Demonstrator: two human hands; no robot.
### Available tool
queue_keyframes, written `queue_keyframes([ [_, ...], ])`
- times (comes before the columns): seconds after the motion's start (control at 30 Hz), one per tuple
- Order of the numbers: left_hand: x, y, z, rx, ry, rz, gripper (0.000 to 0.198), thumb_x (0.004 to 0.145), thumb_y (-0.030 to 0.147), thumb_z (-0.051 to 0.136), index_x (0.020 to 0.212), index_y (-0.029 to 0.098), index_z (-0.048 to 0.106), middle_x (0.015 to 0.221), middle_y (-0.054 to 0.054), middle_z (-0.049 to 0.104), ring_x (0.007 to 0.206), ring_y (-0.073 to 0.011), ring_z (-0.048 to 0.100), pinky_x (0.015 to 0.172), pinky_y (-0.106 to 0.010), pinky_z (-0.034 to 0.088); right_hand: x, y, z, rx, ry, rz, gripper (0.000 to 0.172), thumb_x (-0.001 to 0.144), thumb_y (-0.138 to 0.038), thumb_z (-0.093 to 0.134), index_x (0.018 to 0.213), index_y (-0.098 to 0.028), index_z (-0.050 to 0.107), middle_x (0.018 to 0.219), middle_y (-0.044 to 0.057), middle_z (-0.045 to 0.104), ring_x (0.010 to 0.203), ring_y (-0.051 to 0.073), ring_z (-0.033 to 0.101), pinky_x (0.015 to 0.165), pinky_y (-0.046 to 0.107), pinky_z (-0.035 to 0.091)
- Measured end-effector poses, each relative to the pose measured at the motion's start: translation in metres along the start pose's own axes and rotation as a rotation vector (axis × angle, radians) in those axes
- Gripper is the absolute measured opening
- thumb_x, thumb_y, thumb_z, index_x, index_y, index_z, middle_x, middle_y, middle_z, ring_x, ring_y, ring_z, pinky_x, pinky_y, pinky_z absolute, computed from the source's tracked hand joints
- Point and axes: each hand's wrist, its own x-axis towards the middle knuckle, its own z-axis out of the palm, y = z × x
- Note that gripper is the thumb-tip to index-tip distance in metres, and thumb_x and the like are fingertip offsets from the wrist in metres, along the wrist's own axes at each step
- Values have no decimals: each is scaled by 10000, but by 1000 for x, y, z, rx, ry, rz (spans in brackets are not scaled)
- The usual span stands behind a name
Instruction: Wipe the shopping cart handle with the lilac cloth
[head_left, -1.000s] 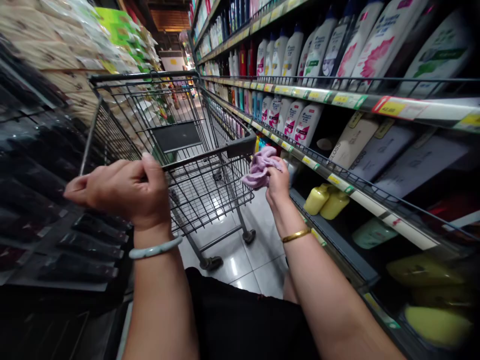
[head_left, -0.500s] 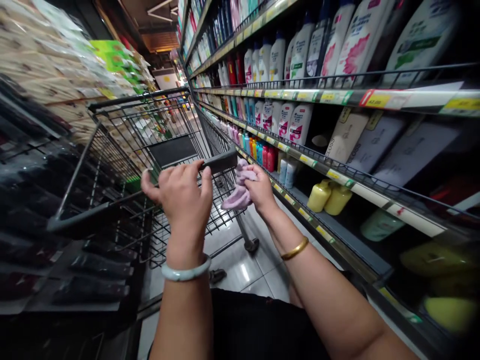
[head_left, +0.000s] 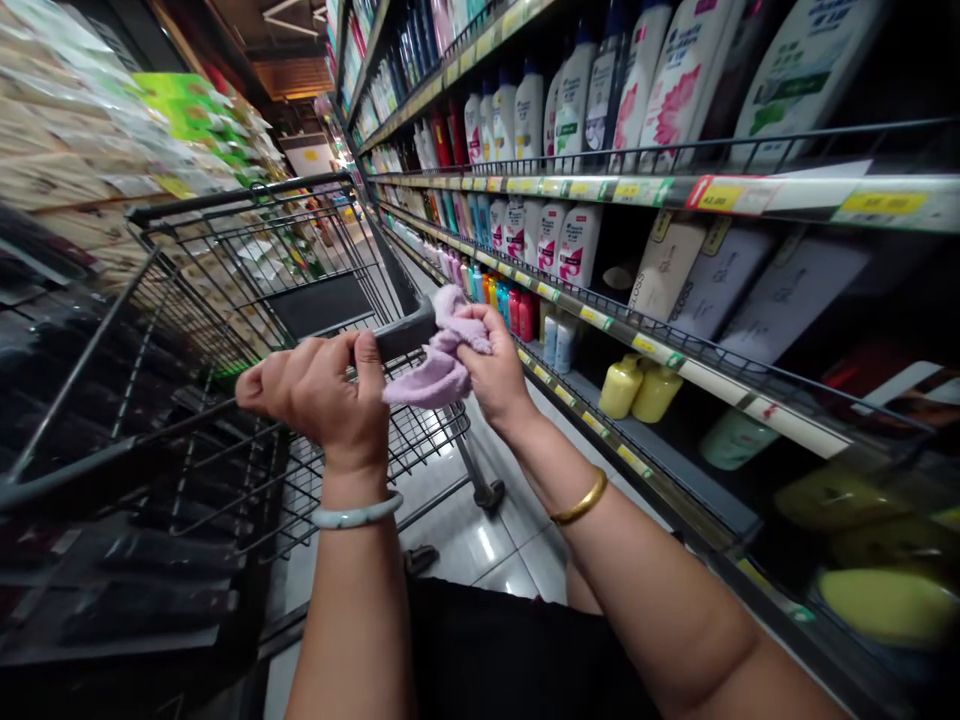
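My left hand [head_left: 319, 395], with a pale bangle at its wrist, is closed round the dark handle [head_left: 405, 332] of a wire shopping cart [head_left: 315, 300]; its thumb lies on top. In my right hand [head_left: 496, 368] a crumpled light-purple cloth [head_left: 439, 372] is pinched between thumb and fingers. The cloth lies against the right end of the handle, and part of it hangs left toward my left hand. A gold bangle [head_left: 581, 497] circles my right wrist. The cart's wire basket stretches ahead of both hands.
Shelves [head_left: 555, 187] with several rows of bottles run along the right side, close to my right arm. Yellow bottles [head_left: 621, 387] stand on a lower shelf. Stacked packs [head_left: 67, 130] rise at the left. Below is a tiled floor [head_left: 480, 540] with a cart wheel [head_left: 489, 494].
My left hand has closed more firmly on the handle, its raised thumb and little finger now down. My right hand with the cloth has moved left, nearer my left hand. The cart shifts left in view.
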Motion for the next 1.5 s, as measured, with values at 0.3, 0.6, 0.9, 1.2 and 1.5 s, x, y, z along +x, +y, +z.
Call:
queue_keyframes([
  [0.3,-14,-19,-21,112,258,25,381,940,456,494,609,267,506,650,-40,566,779,-248,519,996,-507,342,-29,67,14,-285,-138,563,190,783,-110,559,866,-218,690,835,-4,693,832,194,661,865,345,561],
  [0.6,-24,-31,-46,217,202,50,415,980,463,411,615,265,402,651,-29,511,742,-247,474,873,-488,350,-17,11,25,-107,-7,22,380,754,-58,603,1068,-236,720,1220,36,671,1215,182,614,1137,306,444],
  [0.9,-6,25,-87,248,38,46,437,1000,560,434,931,244,728,1126,-92,756,1124,-322,649,973,-490,391,-48,39,42,-129,95,560,286,796,-108,605,1023,-242,716,1101,37,724,1063,202,644,1014,318,505],
  [1.2,0,75,-52,693,-235,55,594,1067,463,222,1403,221,648,779,-116,739,602,-242,579,573,-323,179,-46,-34,40,80,19,-9,253,860,-158,614,1095,-218,688,1149,63,698,1126,189,646,1056,308,516],
  [1.5,-17,74,-60,704,-177,158,537,1074,416,276,1201,223,761,829,-97,766,580,-201,570,551,-315,173,-47,-34,45,-56,44,-61,267,882,-166,689,1133,-250,716,1260,88,609,1206,207,620,1096,350,524],
])
